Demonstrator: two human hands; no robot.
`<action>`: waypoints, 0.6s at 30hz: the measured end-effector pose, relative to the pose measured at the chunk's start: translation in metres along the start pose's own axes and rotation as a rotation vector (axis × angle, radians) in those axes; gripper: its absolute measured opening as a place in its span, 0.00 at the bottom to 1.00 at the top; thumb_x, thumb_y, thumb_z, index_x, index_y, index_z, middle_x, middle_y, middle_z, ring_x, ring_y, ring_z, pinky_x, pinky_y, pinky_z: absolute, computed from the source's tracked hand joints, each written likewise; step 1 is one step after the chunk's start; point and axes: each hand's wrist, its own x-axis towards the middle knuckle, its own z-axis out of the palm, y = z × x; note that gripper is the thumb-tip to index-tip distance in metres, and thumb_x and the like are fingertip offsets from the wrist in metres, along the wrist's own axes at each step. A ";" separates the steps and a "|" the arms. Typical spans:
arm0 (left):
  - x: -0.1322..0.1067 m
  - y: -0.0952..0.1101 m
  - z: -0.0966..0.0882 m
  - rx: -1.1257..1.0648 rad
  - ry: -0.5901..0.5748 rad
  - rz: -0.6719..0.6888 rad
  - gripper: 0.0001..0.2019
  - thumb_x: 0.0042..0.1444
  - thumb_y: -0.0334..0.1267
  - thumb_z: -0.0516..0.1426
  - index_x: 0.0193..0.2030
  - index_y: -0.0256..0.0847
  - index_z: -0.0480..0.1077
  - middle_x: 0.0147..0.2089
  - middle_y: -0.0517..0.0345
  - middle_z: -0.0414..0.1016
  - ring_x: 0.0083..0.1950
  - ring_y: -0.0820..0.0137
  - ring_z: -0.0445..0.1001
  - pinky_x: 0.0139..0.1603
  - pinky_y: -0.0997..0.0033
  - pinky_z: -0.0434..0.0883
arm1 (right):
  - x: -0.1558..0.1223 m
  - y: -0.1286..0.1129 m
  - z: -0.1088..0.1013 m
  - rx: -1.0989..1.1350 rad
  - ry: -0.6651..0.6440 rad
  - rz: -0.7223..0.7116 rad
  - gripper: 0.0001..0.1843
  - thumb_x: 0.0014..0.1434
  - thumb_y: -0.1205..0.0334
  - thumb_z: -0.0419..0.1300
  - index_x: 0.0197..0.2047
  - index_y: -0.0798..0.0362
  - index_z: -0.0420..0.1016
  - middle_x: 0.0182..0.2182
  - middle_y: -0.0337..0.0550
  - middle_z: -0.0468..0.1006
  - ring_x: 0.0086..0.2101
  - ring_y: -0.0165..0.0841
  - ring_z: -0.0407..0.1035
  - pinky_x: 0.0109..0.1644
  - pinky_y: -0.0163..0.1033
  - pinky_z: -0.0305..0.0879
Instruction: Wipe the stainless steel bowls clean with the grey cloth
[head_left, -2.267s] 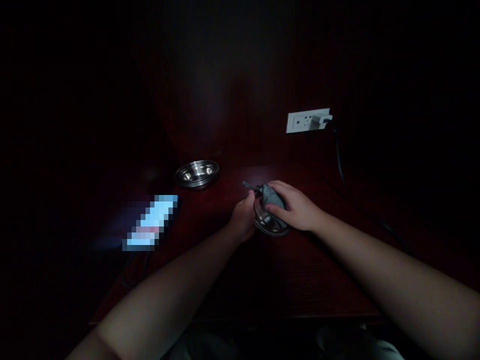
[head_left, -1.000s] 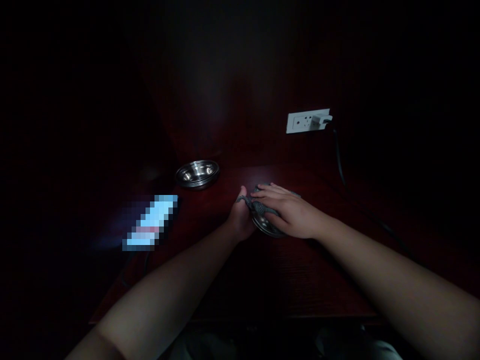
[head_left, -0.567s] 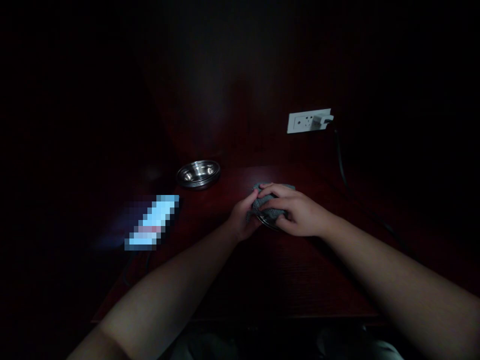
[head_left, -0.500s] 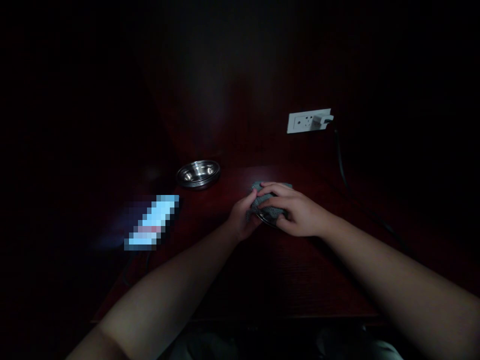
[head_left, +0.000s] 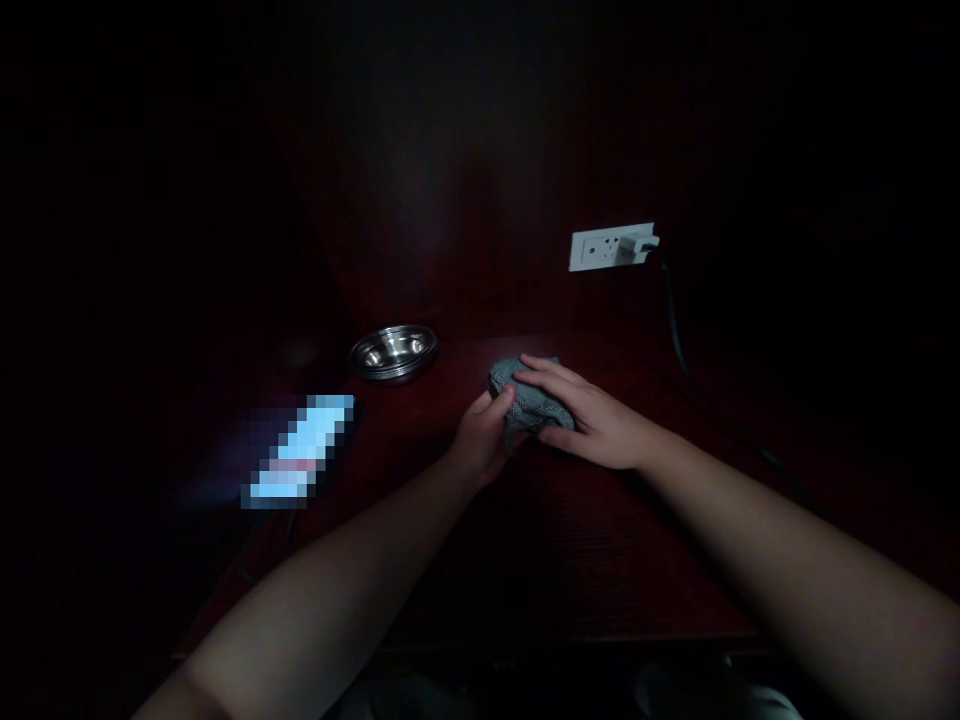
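A grey patterned cloth (head_left: 534, 402) is wrapped over a shiny metal dish, whose rim showed half a second ago and is now covered. My left hand (head_left: 481, 436) grips this bundle from the left, thumb on top of the cloth and the other fingers mostly hidden beneath. From the right, my right hand (head_left: 600, 418) lies over the cloth, its fingers curved around the top and its thumb along the near side. Both hands are just above or on the dark red table (head_left: 585, 560); I cannot tell which.
Stacked stainless steel bowls (head_left: 394, 352) stand at the back left. A lit, blurred-out phone-like screen (head_left: 304, 450) lies nearer on the left, with a thin cord below it. On the back wall, a white socket plate (head_left: 600, 250) holds a plug, its dark cable (head_left: 681, 355) trailing right.
The cloth has been drawn over the dish's near rim, which no longer shows. My right hand's fingers have straightened somewhat over the cloth. The view has shifted slightly.
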 end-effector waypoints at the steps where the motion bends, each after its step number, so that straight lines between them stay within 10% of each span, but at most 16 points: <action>1: 0.000 0.000 0.001 0.007 -0.014 -0.001 0.15 0.54 0.39 0.60 0.49 0.38 0.70 0.43 0.51 0.78 0.43 0.65 0.76 0.46 0.64 0.71 | 0.000 0.001 0.001 0.005 0.026 0.033 0.32 0.61 0.53 0.55 0.66 0.49 0.55 0.67 0.52 0.54 0.65 0.45 0.50 0.65 0.59 0.50; 9: 0.001 -0.002 0.002 -0.019 -0.154 0.075 0.20 0.47 0.30 0.63 0.49 0.36 0.69 0.46 0.48 0.77 0.49 0.62 0.75 0.54 0.59 0.67 | 0.004 0.015 0.016 -0.054 0.153 0.346 0.35 0.62 0.49 0.51 0.66 0.61 0.55 0.65 0.62 0.57 0.64 0.46 0.51 0.67 0.56 0.49; 18: -0.001 0.000 0.000 -0.019 -0.054 0.002 0.18 0.49 0.38 0.64 0.46 0.38 0.71 0.44 0.51 0.77 0.43 0.66 0.75 0.47 0.64 0.70 | 0.001 0.008 0.013 0.009 0.063 0.140 0.33 0.61 0.57 0.54 0.67 0.53 0.55 0.66 0.54 0.56 0.65 0.45 0.51 0.66 0.57 0.51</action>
